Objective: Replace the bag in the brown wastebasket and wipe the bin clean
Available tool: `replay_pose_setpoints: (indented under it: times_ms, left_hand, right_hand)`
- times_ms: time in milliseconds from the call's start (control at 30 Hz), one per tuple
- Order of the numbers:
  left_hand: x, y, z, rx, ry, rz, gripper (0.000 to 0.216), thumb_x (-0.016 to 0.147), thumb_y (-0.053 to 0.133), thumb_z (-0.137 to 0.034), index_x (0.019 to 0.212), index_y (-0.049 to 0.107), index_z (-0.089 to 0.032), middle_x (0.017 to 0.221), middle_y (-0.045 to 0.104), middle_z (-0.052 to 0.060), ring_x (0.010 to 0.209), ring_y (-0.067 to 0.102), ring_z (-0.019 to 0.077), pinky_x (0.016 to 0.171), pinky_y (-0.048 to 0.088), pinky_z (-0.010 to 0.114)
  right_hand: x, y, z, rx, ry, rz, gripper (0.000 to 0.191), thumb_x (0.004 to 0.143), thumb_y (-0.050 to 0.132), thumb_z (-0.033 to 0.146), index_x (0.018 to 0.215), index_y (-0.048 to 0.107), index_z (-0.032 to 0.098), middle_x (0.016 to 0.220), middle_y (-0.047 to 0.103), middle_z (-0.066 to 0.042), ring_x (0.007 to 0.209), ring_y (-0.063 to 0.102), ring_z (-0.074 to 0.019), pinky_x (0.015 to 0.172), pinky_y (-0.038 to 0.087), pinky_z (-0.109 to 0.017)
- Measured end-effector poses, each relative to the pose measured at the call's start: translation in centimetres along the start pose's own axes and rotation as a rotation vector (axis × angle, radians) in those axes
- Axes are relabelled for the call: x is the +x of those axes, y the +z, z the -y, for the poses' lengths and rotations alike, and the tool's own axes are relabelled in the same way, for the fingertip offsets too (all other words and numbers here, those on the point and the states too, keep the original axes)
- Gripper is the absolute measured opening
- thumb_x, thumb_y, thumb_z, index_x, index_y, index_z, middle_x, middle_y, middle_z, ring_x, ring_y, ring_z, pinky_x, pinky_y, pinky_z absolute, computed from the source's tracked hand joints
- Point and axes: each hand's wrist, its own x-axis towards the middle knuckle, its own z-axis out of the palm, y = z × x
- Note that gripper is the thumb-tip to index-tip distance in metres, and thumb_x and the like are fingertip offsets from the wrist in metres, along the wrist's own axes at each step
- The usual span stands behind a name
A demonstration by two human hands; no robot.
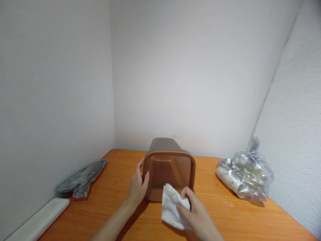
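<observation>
A brown plastic bin lies on its side on the wooden table, its open mouth facing me. My left hand grips the left edge of its rim, thumb at the front and fingers around the outside. A white cloth is pinched in my right hand, just in front of the bin's mouth at the lower right. The cloth hangs bunched from the fingers, and part of it covers the bin's lower opening.
On the right side of the orange-brown table sits a knotted clear plastic bag with things inside. A folded dark plastic bag lies at the left, near a long white object. White walls bound the table.
</observation>
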Motion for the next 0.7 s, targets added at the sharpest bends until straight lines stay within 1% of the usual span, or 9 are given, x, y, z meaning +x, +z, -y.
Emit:
replay_pose_setpoints:
  times_ms: [67, 133, 200, 267, 367, 433, 500, 600, 700]
  left_hand:
    - [-0.1, -0.2, 0.4, -0.083, -0.026, 0.054, 0.051, 0.094, 0.049, -0.026, 0.143, 0.035, -0.016, 0.140, 0.056, 0.015, 0.128, 0.055, 0.0242, 0.107, 0.045, 0.043]
    - [-0.4, -0.2, 0.8, -0.126, -0.056, 0.104, 0.054, 0.089, 0.054, -0.023, 0.140, 0.040, -0.015, 0.139, 0.058, 0.015, 0.127, 0.056, 0.0252, 0.108, 0.044, 0.043]
    - [-0.7, 0.0, 1.2, -0.179, -0.096, 0.154, 0.051, 0.086, 0.055, -0.020, 0.136, 0.046, -0.015, 0.134, 0.062, 0.014, 0.123, 0.059, 0.0255, 0.104, 0.046, 0.042]
    - [-1.0, 0.3, 1.4, -0.225, -0.128, 0.193, 0.045, 0.085, 0.053, -0.018, 0.130, 0.053, -0.016, 0.125, 0.068, 0.012, 0.113, 0.065, 0.0253, 0.098, 0.050, 0.041]
    - [-1.3, 0.7, 1.8, -0.251, -0.141, 0.207, 0.036, 0.085, 0.051, -0.018, 0.120, 0.060, -0.016, 0.111, 0.073, 0.010, 0.100, 0.069, 0.0258, 0.089, 0.054, 0.041]
    - [-1.3, 0.9, 2.0, -0.258, -0.150, 0.206, 0.035, 0.084, 0.050, -0.019, 0.117, 0.063, -0.015, 0.106, 0.075, 0.010, 0.098, 0.070, 0.0268, 0.087, 0.054, 0.041]
    - [-1.2, 1.0, 2.1, -0.268, -0.167, 0.217, 0.035, 0.084, 0.050, -0.021, 0.116, 0.064, -0.014, 0.106, 0.075, 0.011, 0.097, 0.071, 0.0273, 0.086, 0.055, 0.041]
    - [-1.2, 1.0, 2.2, -0.271, -0.209, 0.219, 0.039, 0.084, 0.051, -0.025, 0.119, 0.063, -0.014, 0.111, 0.074, 0.011, 0.096, 0.071, 0.0268, 0.086, 0.056, 0.040]
    - [-1.2, 1.0, 2.3, -0.259, -0.276, 0.224, 0.040, 0.084, 0.049, -0.028, 0.120, 0.062, -0.015, 0.110, 0.075, 0.010, 0.094, 0.072, 0.0262, 0.084, 0.057, 0.039]
  right_hand:
    - [1.0, -1.0, 1.8, -0.029, -0.107, -0.126, 0.011, 0.083, 0.047, 0.021, 0.080, 0.037, 0.025, 0.073, 0.054, 0.003, 0.066, 0.052, -0.0160, 0.062, 0.042, -0.028]
    - [1.8, -1.4, 3.2, -0.121, -0.230, -0.142, 0.006, 0.087, 0.049, 0.021, 0.089, 0.044, 0.024, 0.090, 0.061, -0.002, 0.081, 0.058, -0.0199, 0.075, 0.047, -0.034]
    - [2.1, -1.1, 4.0, -0.223, -0.345, -0.077, 0.028, 0.086, 0.056, 0.022, 0.112, 0.048, 0.022, 0.114, 0.061, -0.009, 0.105, 0.056, -0.0254, 0.093, 0.044, -0.042]
    - [2.2, -0.5, 4.1, -0.291, -0.386, -0.003, 0.045, 0.086, 0.059, 0.023, 0.129, 0.044, 0.021, 0.124, 0.058, -0.011, 0.116, 0.052, -0.0272, 0.101, 0.041, -0.045]
    - [2.4, 0.9, 3.7, -0.353, -0.349, 0.043, 0.030, 0.092, 0.050, 0.019, 0.121, 0.055, 0.019, 0.118, 0.062, -0.010, 0.113, 0.055, -0.0258, 0.100, 0.043, -0.044]
    - [2.7, 2.1, 3.3, -0.420, -0.314, 0.065, 0.028, 0.093, 0.046, 0.016, 0.116, 0.061, 0.019, 0.117, 0.065, -0.010, 0.113, 0.057, -0.0269, 0.100, 0.044, -0.045]
    - [3.2, 3.5, 2.7, -0.496, -0.287, 0.112, 0.035, 0.094, 0.046, 0.020, 0.126, 0.060, 0.020, 0.129, 0.063, -0.011, 0.120, 0.056, -0.0303, 0.103, 0.043, -0.049]
    - [4.1, 6.4, 0.8, -0.613, -0.256, 0.210, 0.053, 0.093, 0.052, 0.038, 0.143, 0.048, 0.022, 0.148, 0.049, -0.016, 0.134, 0.045, -0.0398, 0.108, 0.038, -0.058]
    - [5.0, 9.4, -2.1, -0.697, -0.201, 0.256, 0.072, 0.084, 0.062, 0.056, 0.146, 0.046, 0.023, 0.150, 0.042, -0.020, 0.136, 0.038, -0.0481, 0.105, 0.037, -0.065]
